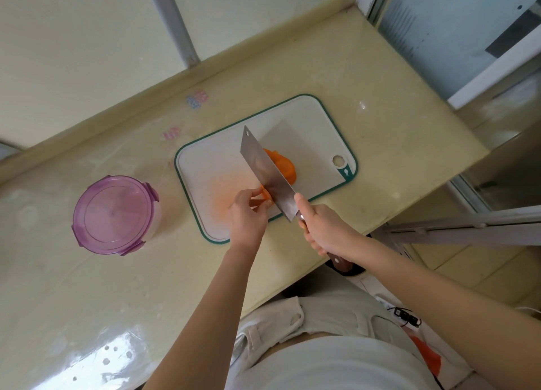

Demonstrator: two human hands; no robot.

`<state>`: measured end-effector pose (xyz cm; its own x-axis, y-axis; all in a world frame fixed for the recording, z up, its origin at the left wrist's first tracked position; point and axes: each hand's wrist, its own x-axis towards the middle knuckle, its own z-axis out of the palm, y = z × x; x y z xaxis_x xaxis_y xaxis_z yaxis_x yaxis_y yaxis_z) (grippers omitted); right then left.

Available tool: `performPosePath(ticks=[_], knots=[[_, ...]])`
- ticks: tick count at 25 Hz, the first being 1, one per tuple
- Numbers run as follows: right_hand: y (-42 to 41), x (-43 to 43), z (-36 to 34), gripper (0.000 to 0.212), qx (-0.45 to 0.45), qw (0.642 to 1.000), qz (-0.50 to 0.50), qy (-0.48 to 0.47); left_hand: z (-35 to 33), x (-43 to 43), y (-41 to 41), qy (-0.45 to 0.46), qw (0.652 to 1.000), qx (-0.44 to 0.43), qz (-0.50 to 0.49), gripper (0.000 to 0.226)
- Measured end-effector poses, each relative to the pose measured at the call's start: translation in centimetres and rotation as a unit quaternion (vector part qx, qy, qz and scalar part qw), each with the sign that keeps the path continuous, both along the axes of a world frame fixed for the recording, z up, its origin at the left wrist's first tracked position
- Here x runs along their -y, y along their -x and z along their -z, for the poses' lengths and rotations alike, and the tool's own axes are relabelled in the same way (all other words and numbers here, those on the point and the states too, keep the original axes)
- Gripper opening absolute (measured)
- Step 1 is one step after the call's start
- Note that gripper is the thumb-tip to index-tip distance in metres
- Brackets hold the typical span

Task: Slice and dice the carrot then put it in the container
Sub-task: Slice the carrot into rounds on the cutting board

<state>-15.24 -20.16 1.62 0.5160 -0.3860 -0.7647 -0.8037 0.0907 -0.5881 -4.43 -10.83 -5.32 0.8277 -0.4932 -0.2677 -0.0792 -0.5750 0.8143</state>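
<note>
Peeking only partly from behind the broad cleaver (265,167) blade, mid cutting board (316,120), as an orange carrot heap (283,164) and a small carrot piece (265,197), pinching that piece with curled left hand (247,216) fingers near the board's front edge, clamping the wooden handle in the right hand (322,228), forefinger stretching onto the blade.

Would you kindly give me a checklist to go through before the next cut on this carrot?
1. Right hand grips the cleaver by its handle: ok.
2. Left hand pinches the carrot piece beside the blade: ok.
3. Left fingertips clear of the edge: cannot tell.
4. Cutting board flat on the counter: ok.
5. Cut carrot lies on the board, beyond the blade: ok.
6. Container open to receive pieces: not ok, lid is on.
</note>
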Motion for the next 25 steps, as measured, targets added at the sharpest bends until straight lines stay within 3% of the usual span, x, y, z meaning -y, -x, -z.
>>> performPosePath(ticks=[10,17,25], knots=[[-3.1,0.2,0.9,0.058,0.008,1.000,-0.002,0.006,-0.1,-0.2,0.5,0.010,1.000,0.004,0.010,0.023],[0.4,-0.6,0.8,0.058,-0.005,1.000,-0.005,0.014,0.1,-0.2,0.3,0.018,1.000,-0.015,-0.003,0.027],[-2.1,-0.9,3.0,0.059,0.044,0.995,-0.032,0.079,0.0,-0.2,0.4,0.029,0.999,-0.017,-0.008,0.027]])
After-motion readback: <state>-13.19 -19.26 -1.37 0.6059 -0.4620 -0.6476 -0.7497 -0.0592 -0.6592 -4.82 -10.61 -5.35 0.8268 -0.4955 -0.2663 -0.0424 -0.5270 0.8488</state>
